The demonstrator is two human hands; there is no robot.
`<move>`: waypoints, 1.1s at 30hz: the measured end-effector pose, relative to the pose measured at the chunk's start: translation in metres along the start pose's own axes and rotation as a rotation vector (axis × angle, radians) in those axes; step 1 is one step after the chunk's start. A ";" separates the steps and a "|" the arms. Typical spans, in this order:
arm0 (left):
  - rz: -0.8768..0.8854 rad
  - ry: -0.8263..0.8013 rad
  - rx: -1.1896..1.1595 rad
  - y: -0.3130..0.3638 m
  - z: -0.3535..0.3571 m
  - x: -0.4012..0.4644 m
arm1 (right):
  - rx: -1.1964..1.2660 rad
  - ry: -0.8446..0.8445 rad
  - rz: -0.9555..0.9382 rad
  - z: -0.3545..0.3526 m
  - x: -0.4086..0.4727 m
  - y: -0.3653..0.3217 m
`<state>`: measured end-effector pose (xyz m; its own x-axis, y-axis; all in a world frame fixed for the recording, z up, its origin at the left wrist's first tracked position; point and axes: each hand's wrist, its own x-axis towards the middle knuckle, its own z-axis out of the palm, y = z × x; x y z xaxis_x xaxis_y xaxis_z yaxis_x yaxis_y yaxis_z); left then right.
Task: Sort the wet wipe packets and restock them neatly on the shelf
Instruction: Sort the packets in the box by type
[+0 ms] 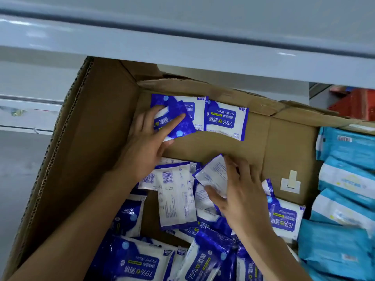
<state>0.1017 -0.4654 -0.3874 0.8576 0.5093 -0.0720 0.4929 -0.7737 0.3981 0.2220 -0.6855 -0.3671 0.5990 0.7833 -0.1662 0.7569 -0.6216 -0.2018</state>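
Left hand pinches tilted blue packet; right hand grips face-down packet, angled diagonally.

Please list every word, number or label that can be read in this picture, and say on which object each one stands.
"75%", "酒精" and "Alcohol Wipes", seen upside down: the flat blue-and-white packet against the back wall of the cardboard box.
"酒精": the packet the left hand holds.
"75%", "Alcohol Wipes": the front packet.
Barcodes and fine print on the packet backs, including the packet the right hand pinches: too small.
Light-blue packs: print blurred.
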 end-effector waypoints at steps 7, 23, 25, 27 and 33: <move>0.240 0.093 0.045 0.025 -0.011 0.022 | -0.112 -0.050 -0.243 -0.009 0.014 0.018; 0.009 0.019 0.268 -0.006 -0.013 0.030 | 0.091 0.168 -0.359 -0.019 0.124 0.006; -0.070 0.053 0.254 0.004 -0.018 0.017 | 0.083 0.175 -0.317 -0.020 0.118 0.000; -0.084 0.053 0.128 0.018 -0.024 -0.003 | 0.180 0.177 -0.329 -0.027 0.093 -0.002; 0.045 -0.276 -0.016 0.025 -0.010 -0.067 | 0.078 -0.172 -0.334 -0.012 -0.002 0.024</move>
<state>0.0555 -0.5154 -0.3637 0.8873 0.3508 -0.2995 0.4529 -0.7858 0.4212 0.2425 -0.7018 -0.3601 0.2655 0.9345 -0.2373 0.8768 -0.3363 -0.3436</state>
